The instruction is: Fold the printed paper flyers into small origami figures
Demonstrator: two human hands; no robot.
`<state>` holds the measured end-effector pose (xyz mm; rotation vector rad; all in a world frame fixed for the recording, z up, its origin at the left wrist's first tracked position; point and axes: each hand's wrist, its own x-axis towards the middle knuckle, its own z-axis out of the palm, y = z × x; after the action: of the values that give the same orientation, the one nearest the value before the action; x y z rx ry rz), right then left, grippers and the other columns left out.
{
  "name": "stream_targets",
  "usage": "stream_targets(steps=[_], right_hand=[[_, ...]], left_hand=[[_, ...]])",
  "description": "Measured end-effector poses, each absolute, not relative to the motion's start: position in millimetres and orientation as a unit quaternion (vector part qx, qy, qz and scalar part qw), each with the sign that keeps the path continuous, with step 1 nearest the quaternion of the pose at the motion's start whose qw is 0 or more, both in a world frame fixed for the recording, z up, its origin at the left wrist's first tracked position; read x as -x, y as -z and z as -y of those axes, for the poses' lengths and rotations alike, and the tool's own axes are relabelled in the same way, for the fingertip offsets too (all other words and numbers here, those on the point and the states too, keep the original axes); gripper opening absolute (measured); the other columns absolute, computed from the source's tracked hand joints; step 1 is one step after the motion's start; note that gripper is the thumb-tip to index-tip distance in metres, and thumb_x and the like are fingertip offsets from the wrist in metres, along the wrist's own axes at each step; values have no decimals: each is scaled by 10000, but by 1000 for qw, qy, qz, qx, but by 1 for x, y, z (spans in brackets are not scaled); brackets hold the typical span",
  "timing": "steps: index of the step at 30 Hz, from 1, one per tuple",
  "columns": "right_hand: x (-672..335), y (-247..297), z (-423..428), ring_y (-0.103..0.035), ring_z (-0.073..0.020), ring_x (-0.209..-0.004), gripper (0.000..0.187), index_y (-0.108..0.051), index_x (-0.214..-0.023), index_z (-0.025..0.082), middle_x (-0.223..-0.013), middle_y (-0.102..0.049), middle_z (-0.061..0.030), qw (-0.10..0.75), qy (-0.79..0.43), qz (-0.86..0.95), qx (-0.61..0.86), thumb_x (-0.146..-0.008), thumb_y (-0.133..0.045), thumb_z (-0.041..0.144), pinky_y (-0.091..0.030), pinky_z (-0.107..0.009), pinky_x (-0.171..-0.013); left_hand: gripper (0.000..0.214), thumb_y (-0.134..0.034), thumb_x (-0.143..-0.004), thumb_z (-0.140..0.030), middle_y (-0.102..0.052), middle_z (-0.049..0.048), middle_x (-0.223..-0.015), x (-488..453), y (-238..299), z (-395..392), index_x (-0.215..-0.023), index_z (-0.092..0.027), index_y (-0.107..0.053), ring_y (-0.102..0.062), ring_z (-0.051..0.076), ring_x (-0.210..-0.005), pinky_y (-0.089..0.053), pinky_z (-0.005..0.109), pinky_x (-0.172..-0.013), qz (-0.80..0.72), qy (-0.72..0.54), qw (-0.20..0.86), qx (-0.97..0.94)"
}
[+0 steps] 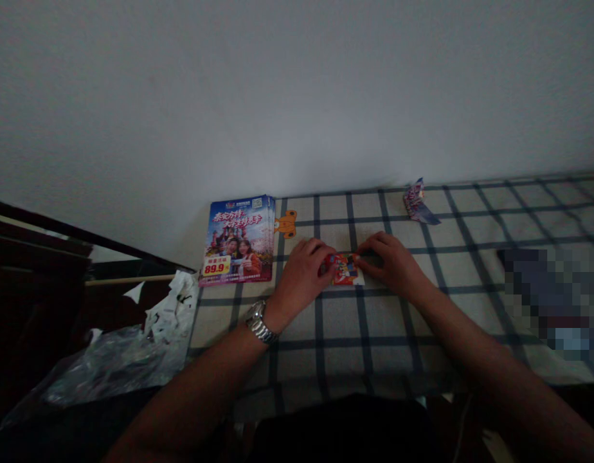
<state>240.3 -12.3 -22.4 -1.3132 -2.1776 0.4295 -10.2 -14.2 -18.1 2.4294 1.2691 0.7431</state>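
Note:
A small piece of colourful printed paper (348,271), mostly red and yellow with a pale lower edge, lies on the checked cloth between both hands. My left hand (304,273), with a metal watch (261,321) on its wrist, pinches the paper's left side. At the upper right edge my right hand (386,262) closes thumb and fingers on the same paper. Fingers cover parts of its edges, so its folds are hard to make out. Left of my hands sits a stack of flyers (239,241), the top one blue and pink.
A crumpled, folded flyer piece (417,204) stands by the wall (297,96). An orange cartoon bear (286,224) is beside the stack. The checked tablecloth (297,360) covers the table. A clear plastic bag (118,366) is off its left edge; a pixelated dark object (542,296) lies right.

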Motion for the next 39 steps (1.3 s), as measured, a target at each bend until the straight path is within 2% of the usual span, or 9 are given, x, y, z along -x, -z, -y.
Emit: stream_targets(steps=[11, 19, 28, 33, 39], right_hand=[[-240, 23, 11, -646, -281, -985, 110, -707, -1019, 224, -1017, -652, -94, 285, -167, 806, 492, -954, -704, 313, -538, -453, -891], [-240, 25, 11, -643, -283, -1008, 116, -693, -1025, 225, -1027, -656, -89, 279, -168, 802, 501, -943, -718, 303, -531, -444, -895], [-244, 23, 10, -651, -262, -971, 95, -721, -999, 231, -1001, -652, -80, 291, -184, 804, 485, -947, -720, 311, -547, -427, -876], [-245, 17, 12, -664, -252, -941, 84, -738, -997, 229, -996, -658, -77, 294, -197, 799, 485, -939, -726, 288, -556, -410, -853], [-246, 16, 12, -667, -248, -937, 92, -724, -1004, 229, -994, -658, -70, 296, -204, 797, 485, -932, -736, 286, -553, -407, -854]], left_hand=[[207, -671, -987, -229, -611, 50, -1121, 11, 18, 12, -1192, -241, -696, -564, 237, -1071, -508, 424, -965, -429, -251, 134, -857], [164, -678, -981, -209, -622, 49, -1125, 11, 17, 14, -1140, -231, -712, -562, 232, -1072, -513, 424, -967, -421, -257, 136, -859], [204, -679, -985, -218, -620, 47, -1127, 12, 18, 13, -1183, -248, -718, -556, 233, -1070, -513, 426, -977, -419, -256, 129, -861], [277, -675, -996, -253, -596, 53, -1141, 14, 20, 13, -1264, -308, -717, -543, 243, -1068, -515, 435, -954, -403, -242, 104, -877], [256, -668, -1002, -265, -595, 57, -1147, 14, 21, 12, -1248, -295, -728, -544, 239, -1081, -519, 431, -968, -398, -243, 107, -878]])
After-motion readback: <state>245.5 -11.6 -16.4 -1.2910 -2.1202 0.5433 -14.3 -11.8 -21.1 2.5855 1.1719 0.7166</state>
